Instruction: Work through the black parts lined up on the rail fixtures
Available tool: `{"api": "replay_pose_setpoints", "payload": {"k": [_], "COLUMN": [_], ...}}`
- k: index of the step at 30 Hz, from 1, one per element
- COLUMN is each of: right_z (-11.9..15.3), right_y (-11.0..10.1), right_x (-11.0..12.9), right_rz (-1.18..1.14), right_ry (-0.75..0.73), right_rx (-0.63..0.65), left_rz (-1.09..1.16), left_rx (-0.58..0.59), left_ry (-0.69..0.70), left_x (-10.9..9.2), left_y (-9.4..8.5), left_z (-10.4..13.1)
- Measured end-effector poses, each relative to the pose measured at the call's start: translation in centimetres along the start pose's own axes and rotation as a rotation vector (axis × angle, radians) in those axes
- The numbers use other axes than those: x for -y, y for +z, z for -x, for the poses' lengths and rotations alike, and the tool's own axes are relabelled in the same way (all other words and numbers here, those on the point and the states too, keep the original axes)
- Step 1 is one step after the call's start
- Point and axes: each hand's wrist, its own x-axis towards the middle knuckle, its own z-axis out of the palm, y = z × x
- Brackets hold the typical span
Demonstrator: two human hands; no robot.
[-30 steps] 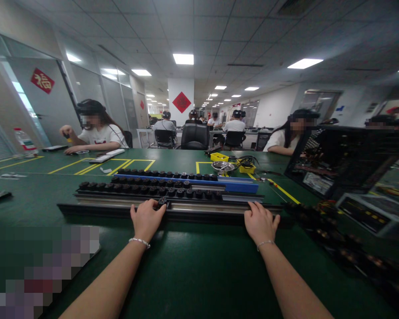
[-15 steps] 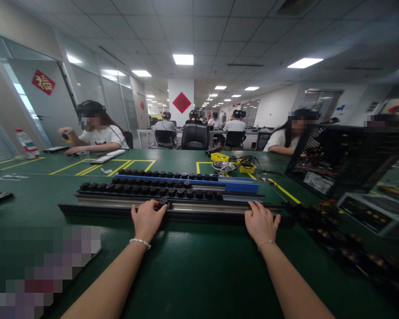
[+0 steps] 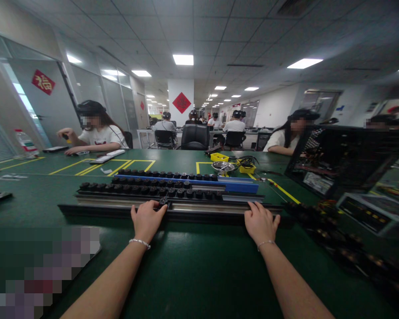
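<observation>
A long black rail (image 3: pixel 206 217) with a metallic channel lies crosswise before me on the green table. My left hand (image 3: pixel 148 218) is closed at the rail's middle, thumb and forefinger around a small black round knob-like part (image 3: pixel 164 201) seated in the channel. Towards the rail's right end, my right hand (image 3: pixel 261 223) grips it, fingers over the far side and thumb near the front; the fingertips are partly hidden. Just behind, a black rail (image 3: pixel 242 198) carries a row of similar black parts, and a blue rail (image 3: pixel 242 186) with more of them lies farther back.
At right stand an open computer case (image 3: pixel 332 164) and a metal box (image 3: pixel 375 215), with a dark row of parts (image 3: pixel 355 248) nearer me. A metal bowl (image 3: pixel 223 167) and yellow trays (image 3: pixel 219 157) lie beyond the rails. People sit across the table, left and right.
</observation>
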Motion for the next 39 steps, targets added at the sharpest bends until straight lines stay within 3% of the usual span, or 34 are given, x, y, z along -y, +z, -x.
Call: {"api": "replay_pose_setpoints", "payload": {"k": [39], "right_z": [0.09], "right_y": [-0.20], "right_x": [0.08], "right_rz": [-0.013], "right_ry": [0.002], "right_rx": [0.005], "left_rz": [0.025], "left_rx": [-0.039], "left_ry": [0.153], "left_x": [-0.29], "left_y": [0.84], "left_z": [0.69]}}
